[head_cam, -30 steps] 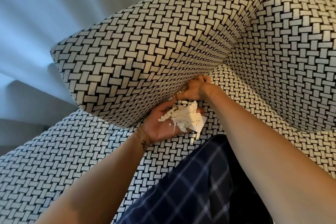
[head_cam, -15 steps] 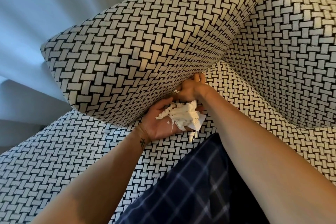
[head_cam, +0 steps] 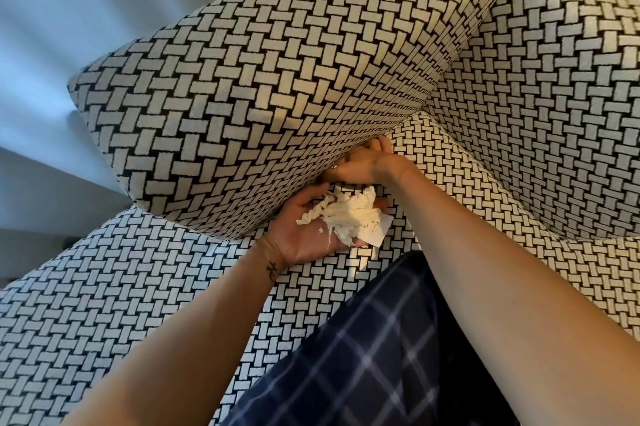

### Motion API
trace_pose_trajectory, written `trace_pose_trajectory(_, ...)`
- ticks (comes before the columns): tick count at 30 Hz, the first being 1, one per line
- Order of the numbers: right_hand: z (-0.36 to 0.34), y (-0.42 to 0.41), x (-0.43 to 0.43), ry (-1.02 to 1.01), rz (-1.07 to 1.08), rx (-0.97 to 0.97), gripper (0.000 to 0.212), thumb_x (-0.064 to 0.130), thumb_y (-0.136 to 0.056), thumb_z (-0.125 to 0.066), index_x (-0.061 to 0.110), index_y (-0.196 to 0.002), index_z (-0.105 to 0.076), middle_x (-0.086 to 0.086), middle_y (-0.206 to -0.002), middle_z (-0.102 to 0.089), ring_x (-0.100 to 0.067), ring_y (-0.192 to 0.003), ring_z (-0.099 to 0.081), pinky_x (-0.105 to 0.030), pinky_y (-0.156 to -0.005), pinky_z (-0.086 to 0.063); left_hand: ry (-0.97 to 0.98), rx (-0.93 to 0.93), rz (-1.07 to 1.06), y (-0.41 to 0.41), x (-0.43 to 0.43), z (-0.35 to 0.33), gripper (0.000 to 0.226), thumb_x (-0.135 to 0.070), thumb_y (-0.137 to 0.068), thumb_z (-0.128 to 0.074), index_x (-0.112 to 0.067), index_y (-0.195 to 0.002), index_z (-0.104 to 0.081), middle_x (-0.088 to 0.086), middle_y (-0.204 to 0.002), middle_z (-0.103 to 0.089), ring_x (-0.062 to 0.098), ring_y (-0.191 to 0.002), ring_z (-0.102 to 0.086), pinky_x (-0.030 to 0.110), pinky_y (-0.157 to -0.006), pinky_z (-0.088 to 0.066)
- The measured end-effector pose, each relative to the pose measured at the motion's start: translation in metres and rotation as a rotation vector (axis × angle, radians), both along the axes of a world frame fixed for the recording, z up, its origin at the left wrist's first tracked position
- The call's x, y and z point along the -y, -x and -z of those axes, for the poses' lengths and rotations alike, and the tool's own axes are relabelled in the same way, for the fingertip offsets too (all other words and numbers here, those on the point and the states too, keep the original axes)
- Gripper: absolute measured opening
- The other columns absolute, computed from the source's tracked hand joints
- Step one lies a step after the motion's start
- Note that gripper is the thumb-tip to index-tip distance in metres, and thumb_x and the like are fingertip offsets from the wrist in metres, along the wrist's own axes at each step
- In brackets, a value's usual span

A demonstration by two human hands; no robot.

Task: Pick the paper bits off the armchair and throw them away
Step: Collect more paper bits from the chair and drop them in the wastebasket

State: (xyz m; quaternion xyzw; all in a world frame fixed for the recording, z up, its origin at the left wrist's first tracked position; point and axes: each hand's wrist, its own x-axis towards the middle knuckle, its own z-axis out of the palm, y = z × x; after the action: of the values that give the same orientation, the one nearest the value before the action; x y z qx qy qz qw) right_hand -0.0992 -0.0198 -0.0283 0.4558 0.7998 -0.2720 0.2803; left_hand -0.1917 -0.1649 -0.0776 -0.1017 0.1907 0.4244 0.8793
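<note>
Head view. Looks to be mid-gathering, not yet at the throwing away. Left hand [head_cam: 304,235] palm up just above the armchair seat [head_cam: 104,287], fingers loosely spread and relaxed, cradling a wad of torn white paper bits [head_cam: 346,218], with a small printed card [head_cam: 375,230] sticking out on the fingertip side. Right hand [head_cam: 360,166] just beyond it, knuckles up, pushed into the crease where the tilted-up cushion [head_cam: 259,96] meets the seat. Fingers curled and tucked under the cushion's edge, so cannot tell whether pinching a scrap or only feeling for one. Dark checked trouser leg [head_cam: 363,356] low in the middle, between the two forearms. Next, most likely: draw out whatever lies in the crease, drop it onto the left palm without tipping the loose wad, then carry the lot to a bin, none in sight here.
</note>
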Motion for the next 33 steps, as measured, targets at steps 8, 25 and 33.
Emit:
trace_pose_trajectory(8, 0.008, -0.005, 0.000, -0.011, 0.071, -0.071, 0.051, 0.073, -0.080, -0.058, 0.032, -0.105, -0.074, -0.009, -0.147, -0.043, -0.030, -0.150, -0.010, -0.042, -0.121, 0.014, 0.012, -0.081, 0.004, 0.000, -0.001, 0.004, 0.063, -0.046, -0.104, -0.035, 0.000, -0.142, -0.055, 0.022, -0.151, -0.049, 0.040, -0.140, -0.043, 0.055, -0.120, -0.026)
trace_pose_trajectory(25, 0.018, -0.026, 0.005, -0.001, 0.104, -0.362, 0.018, 0.060, -0.094, -0.053, 0.053, -0.088, -0.068, 0.007, -0.131, -0.063, -0.018, -0.146, -0.019, -0.038, -0.118, 0.021, 0.021, -0.078, 0.003, 0.004, 0.000, 0.008, 0.060, -0.042, -0.100, -0.047, 0.002, -0.140, -0.057, 0.024, -0.153, -0.046, 0.040, -0.145, -0.035, 0.056, -0.125, -0.014)
trace_pose_trajectory(33, 0.005, -0.045, 0.018, 0.085, 0.146, -0.480, 0.031, 0.045, -0.099, -0.055, 0.036, -0.126, -0.068, -0.001, -0.160, -0.036, -0.016, -0.154, -0.008, -0.037, -0.119, 0.019, 0.001, -0.036, -0.013, 0.004, -0.001, 0.010, 0.064, -0.051, -0.105, -0.038, -0.006, -0.149, -0.048, 0.020, -0.159, -0.039, 0.037, -0.152, -0.026, 0.056, -0.126, -0.006)
